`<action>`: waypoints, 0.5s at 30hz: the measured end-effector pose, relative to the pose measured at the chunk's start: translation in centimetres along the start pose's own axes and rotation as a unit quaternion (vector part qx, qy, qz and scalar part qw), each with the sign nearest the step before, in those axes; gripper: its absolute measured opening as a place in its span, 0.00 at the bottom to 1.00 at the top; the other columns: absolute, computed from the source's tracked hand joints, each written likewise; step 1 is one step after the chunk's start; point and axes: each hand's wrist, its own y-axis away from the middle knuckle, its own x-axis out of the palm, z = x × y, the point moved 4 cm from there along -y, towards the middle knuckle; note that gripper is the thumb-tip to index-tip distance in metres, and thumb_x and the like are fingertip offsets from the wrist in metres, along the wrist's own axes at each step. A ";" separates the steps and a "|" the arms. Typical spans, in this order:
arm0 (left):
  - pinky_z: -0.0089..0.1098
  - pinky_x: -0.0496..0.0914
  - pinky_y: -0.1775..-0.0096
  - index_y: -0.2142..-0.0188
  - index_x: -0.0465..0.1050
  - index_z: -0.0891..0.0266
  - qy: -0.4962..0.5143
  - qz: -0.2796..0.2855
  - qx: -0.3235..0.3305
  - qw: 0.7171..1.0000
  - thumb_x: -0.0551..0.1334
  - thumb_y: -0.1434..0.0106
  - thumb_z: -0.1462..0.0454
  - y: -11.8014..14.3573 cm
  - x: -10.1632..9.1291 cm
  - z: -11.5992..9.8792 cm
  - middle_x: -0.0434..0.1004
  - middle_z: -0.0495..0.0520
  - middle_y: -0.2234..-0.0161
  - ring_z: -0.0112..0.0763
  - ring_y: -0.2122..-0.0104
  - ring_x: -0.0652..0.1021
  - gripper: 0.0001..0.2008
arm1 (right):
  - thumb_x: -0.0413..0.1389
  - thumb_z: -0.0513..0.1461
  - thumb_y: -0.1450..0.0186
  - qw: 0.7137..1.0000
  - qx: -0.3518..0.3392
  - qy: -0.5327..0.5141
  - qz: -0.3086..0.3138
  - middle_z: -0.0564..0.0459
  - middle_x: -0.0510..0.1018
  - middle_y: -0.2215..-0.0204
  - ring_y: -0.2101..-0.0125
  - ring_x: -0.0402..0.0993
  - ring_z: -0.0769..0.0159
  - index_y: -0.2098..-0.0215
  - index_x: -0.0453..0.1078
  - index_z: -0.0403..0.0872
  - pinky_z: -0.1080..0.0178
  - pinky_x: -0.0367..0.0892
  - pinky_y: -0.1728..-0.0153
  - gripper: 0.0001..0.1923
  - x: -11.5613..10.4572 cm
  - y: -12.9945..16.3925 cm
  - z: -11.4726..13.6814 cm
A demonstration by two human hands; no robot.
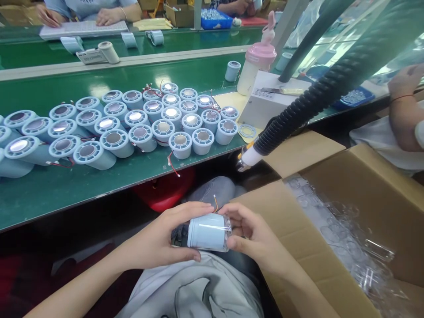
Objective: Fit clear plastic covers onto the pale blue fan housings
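Above my lap, a light blue cylindrical housing lies on its side between my two hands, with a clear plastic cover around it. My left hand is wrapped round its left end, where a dark part shows. The fingers of my right hand grip the clear rim at the other end. A short wire with a small white plug sticks up behind the housing. On the green bench stand several similar blue housings, many with round shiny centres and some with thin red and black wires.
An open cardboard box with clear plastic covers stands at my right. A black ribbed hose with a metal tip hangs over the bench edge. Beyond are a pink-lidded bottle, a white metal box and co-workers' hands.
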 end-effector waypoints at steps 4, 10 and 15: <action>0.42 0.62 0.39 0.37 0.59 0.48 0.006 0.003 -0.013 1.000 0.70 0.45 0.60 -0.1 0.0 0.0 0.65 0.54 0.38 0.43 0.39 0.67 0.38 | 0.65 0.52 0.44 0.999 0.020 -0.026 -0.002 0.54 0.73 0.62 0.68 0.70 0.70 0.55 0.66 0.50 0.68 0.65 0.68 0.25 0.1 0.0 -0.2; 0.38 0.67 0.43 0.39 0.62 0.50 0.066 -0.008 -0.045 0.997 0.70 0.44 0.63 -0.2 0.0 -0.1 0.67 0.55 0.40 0.42 0.42 0.70 0.35 | 0.63 0.51 0.42 1.000 0.008 -0.016 -0.025 0.53 0.74 0.65 0.67 0.71 0.67 0.56 0.66 0.49 0.67 0.66 0.68 0.22 0.2 -0.2 0.2; 0.31 0.71 0.49 0.44 0.67 0.50 0.148 -0.080 -0.080 0.982 0.68 0.44 0.67 0.9 -1.4 0.5 0.69 0.52 0.44 0.36 0.48 0.73 0.28 | 0.61 0.50 0.40 0.992 -0.034 -0.014 -0.119 0.52 0.79 0.63 0.67 0.76 0.65 0.56 0.69 0.51 0.64 0.72 0.66 0.18 -2.2 0.1 -0.5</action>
